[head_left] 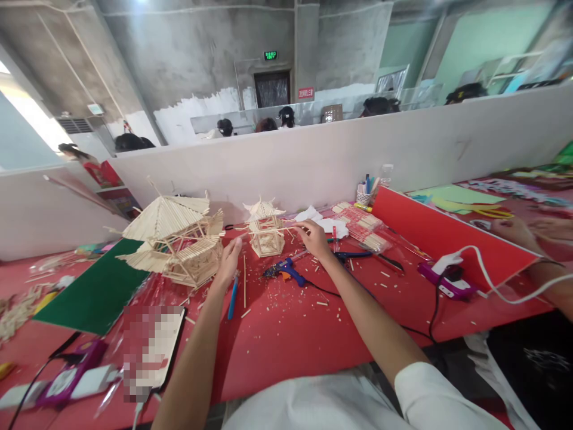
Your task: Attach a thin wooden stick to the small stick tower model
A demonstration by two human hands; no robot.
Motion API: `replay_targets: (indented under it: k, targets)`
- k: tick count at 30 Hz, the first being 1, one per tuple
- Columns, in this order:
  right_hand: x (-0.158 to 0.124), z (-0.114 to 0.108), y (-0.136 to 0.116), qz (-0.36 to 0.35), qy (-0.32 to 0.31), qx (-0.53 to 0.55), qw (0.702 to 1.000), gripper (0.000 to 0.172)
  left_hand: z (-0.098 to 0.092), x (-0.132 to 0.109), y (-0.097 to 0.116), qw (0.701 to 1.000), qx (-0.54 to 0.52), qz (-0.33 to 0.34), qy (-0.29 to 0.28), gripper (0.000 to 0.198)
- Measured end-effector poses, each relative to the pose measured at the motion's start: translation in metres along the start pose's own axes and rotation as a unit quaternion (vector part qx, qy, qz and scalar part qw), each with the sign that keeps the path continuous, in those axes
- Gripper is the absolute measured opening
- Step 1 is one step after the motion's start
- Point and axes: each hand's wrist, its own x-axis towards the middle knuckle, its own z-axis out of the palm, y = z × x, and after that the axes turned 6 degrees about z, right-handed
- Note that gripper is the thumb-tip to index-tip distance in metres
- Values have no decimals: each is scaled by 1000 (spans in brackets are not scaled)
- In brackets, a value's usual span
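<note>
Standing near the back of the red counter [286, 334], a small stick pavilion [265, 233] is flanked by both hands. A thin stick [273, 229] is pinched in the right hand [316, 237] and held across the model's front. The left hand [229, 263] is kept loosely open just left of it, touching nothing that can be made out. A blue glue gun [286, 271] is seen lying just below, a larger stick pavilion [176, 239] to the left.
</note>
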Motion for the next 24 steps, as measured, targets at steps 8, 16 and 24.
replay_targets:
  k: [8, 16, 24]
  targets:
    - [4, 6, 12, 9, -3, -1, 1000, 30, -1, 2, -12, 999, -17, -30, -17, 71]
    - [7, 8, 20, -2, 3, -12, 1000, 33, 1, -1, -10, 999, -19, -45, -17, 71]
    - [8, 7, 24, 5, 6, -21, 1000, 31, 3, -2, -9, 998, -34, -51, -22, 71]
